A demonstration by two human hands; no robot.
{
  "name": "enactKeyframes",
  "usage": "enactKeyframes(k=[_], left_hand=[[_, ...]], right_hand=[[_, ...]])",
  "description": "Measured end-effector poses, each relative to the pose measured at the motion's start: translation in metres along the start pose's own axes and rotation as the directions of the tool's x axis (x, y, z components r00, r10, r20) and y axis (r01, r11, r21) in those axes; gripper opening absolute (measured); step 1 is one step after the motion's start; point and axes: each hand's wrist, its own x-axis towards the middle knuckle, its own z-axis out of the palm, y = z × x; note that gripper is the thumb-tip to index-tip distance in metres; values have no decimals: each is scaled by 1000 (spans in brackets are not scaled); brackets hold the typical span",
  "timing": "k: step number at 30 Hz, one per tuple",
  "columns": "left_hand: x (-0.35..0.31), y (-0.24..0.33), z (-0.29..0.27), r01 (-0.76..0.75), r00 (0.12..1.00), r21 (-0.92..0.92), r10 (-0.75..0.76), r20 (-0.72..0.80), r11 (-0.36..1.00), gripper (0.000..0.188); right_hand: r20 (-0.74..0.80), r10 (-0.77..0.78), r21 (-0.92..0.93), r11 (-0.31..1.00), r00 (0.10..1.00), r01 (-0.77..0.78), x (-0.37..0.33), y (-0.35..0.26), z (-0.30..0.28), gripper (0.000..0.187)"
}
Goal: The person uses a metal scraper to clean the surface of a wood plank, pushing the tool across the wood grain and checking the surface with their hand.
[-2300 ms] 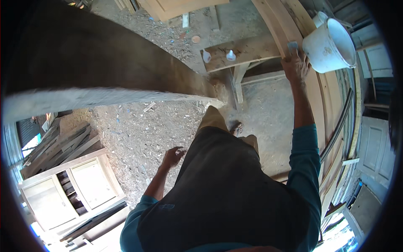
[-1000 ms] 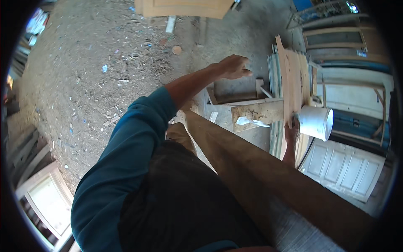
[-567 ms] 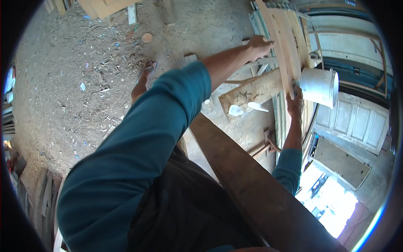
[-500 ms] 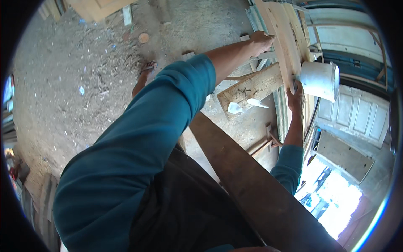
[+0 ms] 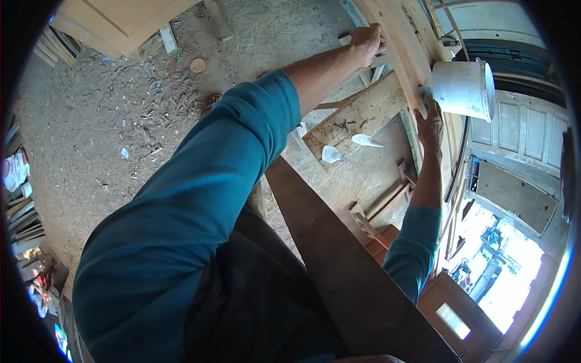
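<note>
A long pale wooden plank [image 5: 407, 57] runs along the workbench at the upper right. My left hand [image 5: 367, 46] is closed at its left edge, fingers curled, partly turned from view. Lower down, my right hand [image 5: 429, 124] grips the same plank near its near end, with a small pale piece just above the fingertips that I cannot make out. Right beside that hand, a white bucket [image 5: 463, 89] stands on the bench. Below and left of the plank, a rough board [image 5: 378, 109] carries two white squeeze bottles, one upright-looking bottle [image 5: 330, 155] and one lying bottle [image 5: 367, 141].
A wide dark brown board [image 5: 345, 260] slants close in front of my body. Wood shavings [image 5: 142, 115] litter the floor on the left. A wooden panel door [image 5: 124, 21] lies at the upper left, and a pale panelled door [image 5: 520, 124] stands at the right.
The view has shifted a little, so bench, bucket and bottles sit at slightly different places. Both hands stay at the plank, with only small movement visible.
</note>
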Motion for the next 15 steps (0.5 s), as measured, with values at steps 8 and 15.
enactKeyframes(k=[8, 15], left_hand=[[-8, 4, 8, -18, 999, -43, 16, -35, 999, 45], [3, -2, 4, -62, 998, -45, 62, -11, 997, 40]], right_hand=[[-19, -101, 0, 995, 995, 101, -6, 7, -10, 48], [-116, 57, -39, 997, 992, -62, -2, 18, -1, 42]])
